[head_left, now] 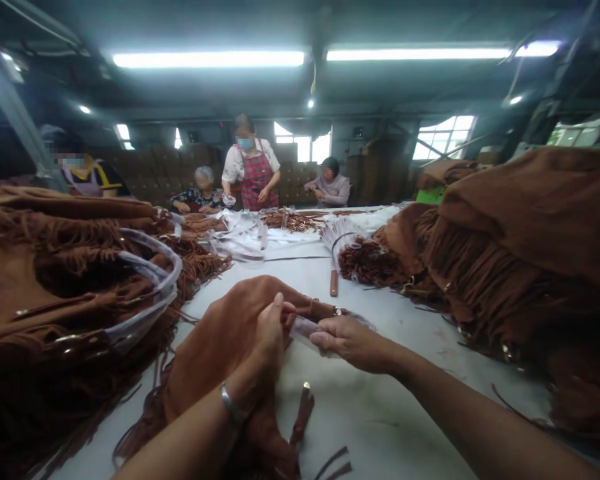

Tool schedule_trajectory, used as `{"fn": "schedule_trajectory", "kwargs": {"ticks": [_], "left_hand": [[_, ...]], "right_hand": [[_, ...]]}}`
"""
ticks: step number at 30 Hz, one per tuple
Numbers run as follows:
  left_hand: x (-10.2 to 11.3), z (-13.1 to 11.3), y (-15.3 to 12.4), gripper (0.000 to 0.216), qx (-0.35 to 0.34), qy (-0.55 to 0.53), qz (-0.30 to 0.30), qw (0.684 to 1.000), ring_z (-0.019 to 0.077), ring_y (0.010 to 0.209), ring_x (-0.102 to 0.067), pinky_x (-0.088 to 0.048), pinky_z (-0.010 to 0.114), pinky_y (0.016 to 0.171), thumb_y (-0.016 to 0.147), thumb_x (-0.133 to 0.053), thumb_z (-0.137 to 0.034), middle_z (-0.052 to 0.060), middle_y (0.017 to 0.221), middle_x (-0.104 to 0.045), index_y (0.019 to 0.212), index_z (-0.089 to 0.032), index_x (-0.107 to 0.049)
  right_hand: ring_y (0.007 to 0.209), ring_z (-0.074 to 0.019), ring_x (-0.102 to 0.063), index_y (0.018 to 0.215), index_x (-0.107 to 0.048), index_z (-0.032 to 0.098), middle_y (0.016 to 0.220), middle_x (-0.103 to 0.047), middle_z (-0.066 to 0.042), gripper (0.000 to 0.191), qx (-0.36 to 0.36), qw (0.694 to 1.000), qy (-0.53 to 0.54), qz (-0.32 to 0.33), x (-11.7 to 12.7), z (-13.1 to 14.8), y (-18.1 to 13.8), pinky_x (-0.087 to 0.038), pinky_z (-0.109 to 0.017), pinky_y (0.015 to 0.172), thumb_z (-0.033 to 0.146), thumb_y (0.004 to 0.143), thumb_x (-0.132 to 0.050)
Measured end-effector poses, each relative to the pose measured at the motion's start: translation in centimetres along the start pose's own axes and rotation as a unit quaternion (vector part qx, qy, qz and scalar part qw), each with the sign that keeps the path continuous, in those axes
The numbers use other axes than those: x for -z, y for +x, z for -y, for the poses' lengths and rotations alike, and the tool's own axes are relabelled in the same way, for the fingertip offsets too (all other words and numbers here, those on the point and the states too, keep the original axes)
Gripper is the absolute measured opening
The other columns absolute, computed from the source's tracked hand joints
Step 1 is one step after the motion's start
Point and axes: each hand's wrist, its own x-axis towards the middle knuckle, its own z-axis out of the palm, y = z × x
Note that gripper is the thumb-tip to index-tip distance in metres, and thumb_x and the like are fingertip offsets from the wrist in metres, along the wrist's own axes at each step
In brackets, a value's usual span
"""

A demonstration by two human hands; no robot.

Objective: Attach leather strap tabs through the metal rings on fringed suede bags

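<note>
Bright tube lights (209, 60) under dark ceiling (205, 23); windows (443, 138) behind; stacked boxes (167, 163), apparently, along back wall (343, 141).

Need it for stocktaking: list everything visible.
Fringed article: one, brown, table centre
Wrap: one, translucent, between hands
Fringed piles: two, brown, both sides
Bundle: one, brown and pale, right
Tab: one, brown, near bundle
Pale strips: uncountable, whitish, far end
Straps: uncountable, brown, far end
Table: one, white, centre
People: four, variously dressed, behind table
Tubes: several, white, ceiling
Windows: several, white, behind
Bracelet: one, silver, left wrist
Left hand: one, at article
Right hand: one, gripping wrap
</note>
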Motion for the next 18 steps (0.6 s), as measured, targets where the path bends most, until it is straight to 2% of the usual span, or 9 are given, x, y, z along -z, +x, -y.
{"fn": "schedule_trajectory", "kwargs": {"ticks": [2,4,7,10,13,15,18], "left_hand": [[0.4,0.2,-0.2,0.052,-0.032,0.008,0.019,0.999,0.0087,0.046,-0.043,-0.035,0.020,0.046,0.081,-0.040,-0.065,-0.003,0.056,-0.046,0.075,-0.015,-0.050],[0.7,0.4,-0.4,0.047,-0.070,0.046,0.051,0.995,0.0082,0.045,-0.039,-0.033,0.020,0.046,0.080,-0.048,-0.060,-0.003,0.054,-0.045,0.070,-0.014,-0.051],[0.8,0.3,-0.6,0.038,-0.109,0.103,0.074,0.986,0.0090,0.050,-0.041,-0.033,0.020,0.049,0.079,-0.057,-0.050,-0.002,0.056,-0.048,0.067,-0.014,-0.055],[0.9,0.1,-0.6,0.033,-0.133,0.163,0.100,0.973,0.0105,0.056,-0.044,-0.035,0.020,0.055,0.081,-0.056,-0.045,-0.001,0.059,-0.051,0.068,-0.015,-0.057],[1.1,0.2,-0.5,0.033,-0.114,0.178,0.124,0.969,0.0093,0.050,-0.040,-0.032,0.019,0.049,0.083,-0.053,-0.044,-0.003,0.054,-0.047,0.069,-0.014,-0.057],[1.2,0.3,-0.5,0.034,-0.097,0.168,0.126,0.973,0.0084,0.049,-0.039,-0.030,0.019,0.047,0.082,-0.053,-0.045,-0.003,0.053,-0.046,0.068,-0.013,-0.057],[1.5,0.5,-0.4,0.036,-0.091,0.161,0.115,0.976,0.0073,0.047,-0.037,-0.028,0.018,0.046,0.078,-0.058,-0.044,-0.003,0.051,-0.045,0.060,-0.013,-0.053]], "right_hand": [[0.054,-0.0100,-0.040,0.066,-0.048,0.015,0.061,-0.047,0.000,0.034,-0.029,0.998,0.063,-0.008,0.3,-1.3,0.1,-0.030,-0.020,0.050,0.042,0.087,-0.043],[0.055,-0.0099,-0.041,0.066,-0.049,0.015,0.061,-0.048,0.000,0.036,-0.029,0.996,0.084,-0.003,0.4,-2.3,0.1,-0.031,-0.020,0.050,0.044,0.086,-0.045],[0.054,-0.0093,-0.039,0.067,-0.049,0.015,0.061,-0.046,0.000,0.037,-0.026,0.997,0.071,0.004,0.3,-3.0,0.3,-0.029,-0.019,0.049,0.046,0.086,-0.045],[0.053,-0.0091,-0.039,0.067,-0.049,0.015,0.060,-0.046,0.001,0.037,-0.023,0.999,0.039,-0.001,0.2,-3.3,0.6,-0.029,-0.019,0.048,0.045,0.088,-0.042],[0.055,-0.0100,-0.041,0.067,-0.050,0.015,0.062,-0.047,0.001,0.036,-0.002,1.000,-0.014,0.001,0.1,-3.5,0.8,-0.028,-0.020,0.050,0.042,0.089,-0.040],[0.060,-0.0121,-0.046,0.071,-0.053,0.016,0.067,-0.053,0.000,0.028,0.000,0.996,-0.084,-0.005,0.1,-3.6,0.7,-0.029,-0.021,0.053,0.037,0.087,-0.045],[0.072,-0.0176,-0.054,0.082,-0.059,0.018,0.081,-0.062,-0.004,0.013,-0.054,0.971,-0.233,0.007,0.4,-3.7,0.1,-0.031,-0.024,0.058,0.030,0.080,-0.054]]}}
